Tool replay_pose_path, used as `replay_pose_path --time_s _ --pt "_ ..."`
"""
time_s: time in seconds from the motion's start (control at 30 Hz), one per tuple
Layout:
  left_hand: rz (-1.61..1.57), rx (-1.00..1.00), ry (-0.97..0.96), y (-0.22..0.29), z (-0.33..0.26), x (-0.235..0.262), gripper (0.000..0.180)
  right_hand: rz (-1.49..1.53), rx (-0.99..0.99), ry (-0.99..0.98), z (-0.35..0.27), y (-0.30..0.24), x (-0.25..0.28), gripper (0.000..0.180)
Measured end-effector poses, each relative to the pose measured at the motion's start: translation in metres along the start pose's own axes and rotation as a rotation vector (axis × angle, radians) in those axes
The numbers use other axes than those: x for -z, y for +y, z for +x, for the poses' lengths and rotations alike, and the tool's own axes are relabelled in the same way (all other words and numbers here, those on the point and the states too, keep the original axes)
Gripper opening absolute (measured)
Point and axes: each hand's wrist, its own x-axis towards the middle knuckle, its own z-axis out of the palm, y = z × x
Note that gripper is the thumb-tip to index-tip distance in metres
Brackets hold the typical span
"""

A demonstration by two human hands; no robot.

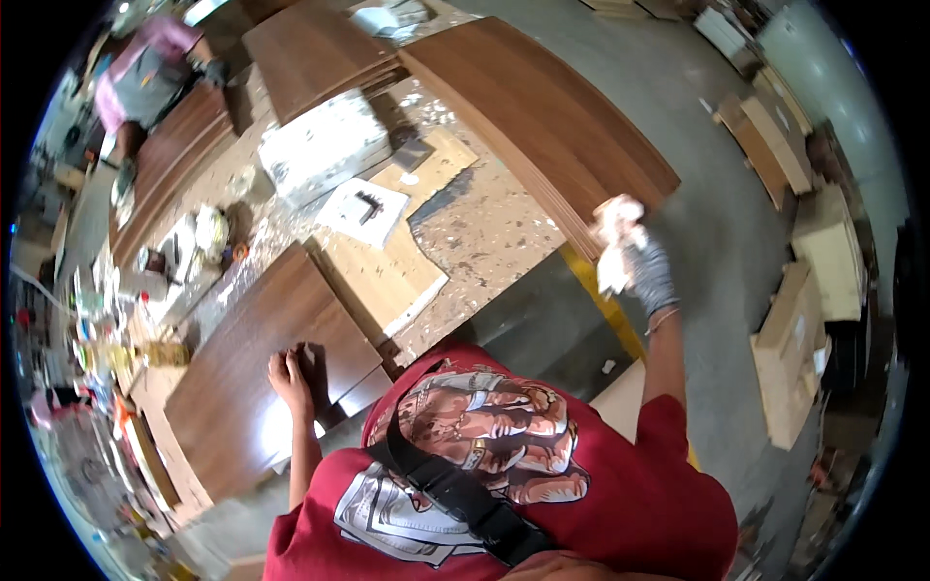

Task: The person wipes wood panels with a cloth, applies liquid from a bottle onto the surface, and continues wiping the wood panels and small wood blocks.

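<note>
Left hand rests flat on a dark board; gloved right hand grips a white rag.

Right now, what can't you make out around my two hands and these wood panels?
- Head view: the right hand in a grey glove grips a white cloth; the cloth hides its fingertips.
- Left hand lies on a dark panel; its palm is hidden.
- The long panel stack: layers too blurred to count.
- Small items at the left rim: too small, distorted.

My one view sits on the wearer's head, looking steeply down past the red shirt onto the speckled workbench, close below.
</note>
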Motion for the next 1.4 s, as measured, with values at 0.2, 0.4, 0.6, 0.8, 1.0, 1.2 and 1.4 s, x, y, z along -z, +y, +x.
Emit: replay_pose_path --time_s 0.2,0.4,0.6,0.8,1.0,1.2,1.4 --pt "-0.048 0.033 0.023 0.008 0.0 0.0 0.02 -1.137 0.119 0.232 0.153 0.018 0.047 0.055" --pt "-0.032 0.05 0.015 0.016 -0.001 0.005 0.019 -1.52 0.319 0.306 0.212 0.039 -0.072 0.077" --pt "0.02 0.017 0.052 0.018 -0.001 0.005 0.018 -1.55 0.589 0.022 0.229 0.056 -0.176 0.062" --pt "-0.052 0.047 0.094 0.014 -0.003 0.006 0.02 -1.051 0.446 -0.588 0.192 0.079 -0.238 0.037" --pt "-0.064 0.073 0.052 0.011 0.0 0.007 0.023 -1.282 1.064 -0.18 0.242 0.054 -0.228 0.026" --pt "0.014 0.05 0.037 0.016 -0.002 0.011 0.021 -0.155 -0.22 -0.267 0.195 0.058 -0.191 0.017" --pt "0.053 -0.006 0.004 0.024 -0.002 0.015 0.022 0.281 -0.697 -0.734 0.068 0.024 -0.257 0.035"
